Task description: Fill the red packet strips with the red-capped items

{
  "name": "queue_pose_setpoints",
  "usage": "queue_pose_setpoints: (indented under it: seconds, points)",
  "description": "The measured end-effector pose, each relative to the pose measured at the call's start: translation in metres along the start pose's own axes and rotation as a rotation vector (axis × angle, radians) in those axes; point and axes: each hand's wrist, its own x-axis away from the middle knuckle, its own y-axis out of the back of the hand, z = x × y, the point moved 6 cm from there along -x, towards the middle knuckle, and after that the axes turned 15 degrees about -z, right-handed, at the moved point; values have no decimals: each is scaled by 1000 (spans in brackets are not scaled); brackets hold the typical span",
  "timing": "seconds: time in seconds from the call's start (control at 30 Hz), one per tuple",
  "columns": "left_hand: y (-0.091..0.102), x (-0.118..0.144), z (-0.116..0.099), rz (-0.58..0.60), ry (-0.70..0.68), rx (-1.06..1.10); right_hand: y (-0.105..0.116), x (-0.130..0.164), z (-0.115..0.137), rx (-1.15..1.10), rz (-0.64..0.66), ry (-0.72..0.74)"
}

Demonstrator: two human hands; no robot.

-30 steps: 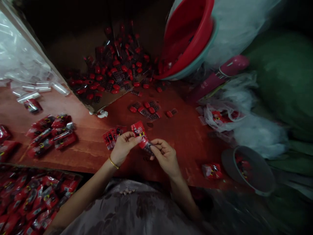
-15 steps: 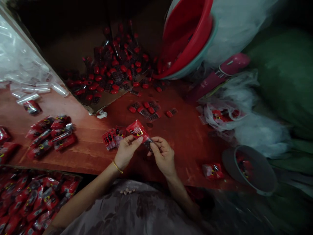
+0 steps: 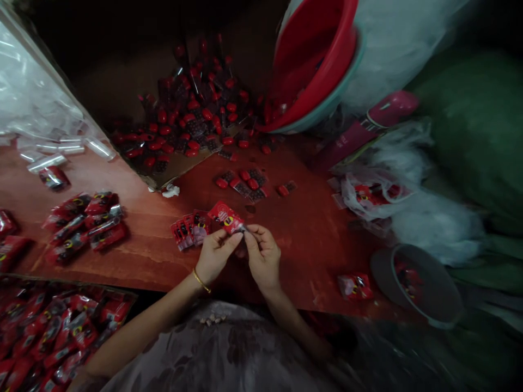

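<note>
A small red printed packet (image 3: 225, 218) is pinched between both my hands above the reddish wooden table (image 3: 310, 228). My left hand (image 3: 216, 254), with a gold bangle on its wrist, grips the packet's lower left edge. My right hand (image 3: 262, 256) holds the packet's right end with its fingertips. Whatever sits inside that end is hidden by my fingers. A short row of flat red packets (image 3: 188, 229) lies on the table just left of my hands.
Loose red and dark pieces (image 3: 245, 182) lie beyond my hands, with a bigger heap (image 3: 192, 117) on cardboard behind. Filled packets (image 3: 85, 220) pile at left, more in a box (image 3: 53, 332) below. A red basin (image 3: 314, 65) leans at the back; a grey bowl (image 3: 417, 286) stands right.
My right hand has moved left and up against my left hand. The packet has tipped flatter and shifted left, and the dark piece seen at its lower end is no longer visible.
</note>
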Motion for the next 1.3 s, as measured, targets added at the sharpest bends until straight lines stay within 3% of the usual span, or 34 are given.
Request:
queue_pose_setpoints:
  seconds: [0.2,0.47,0.67,0.87,1.0,1.1,1.17,1.23,1.3]
  points:
    - [7,-5,-3,-118,42,106,-15,0,5,10,142,17]
    - [13,-13,-6,-90,131,113,-18,7,0,-15,288,-49]
    - [2,3,1,31,167,139,-14,9,-5,-19,206,-5]
    - [11,2,-1,-38,127,220,-28,4,-7,-54,209,-34]
    - [20,-1,-2,-64,146,230,-39,0,-4,50,185,110]
    - [42,-5,-10,-110,204,268,-50,-11,8,252,227,348]
    - [70,-11,-20,-174,240,310,-52,-32,16,469,203,546]
    - [108,-20,-35,-320,200,390,-48,-61,20,716,94,692]
    - [149,-27,-49,-520,121,518,-44,-90,11,945,79,712]
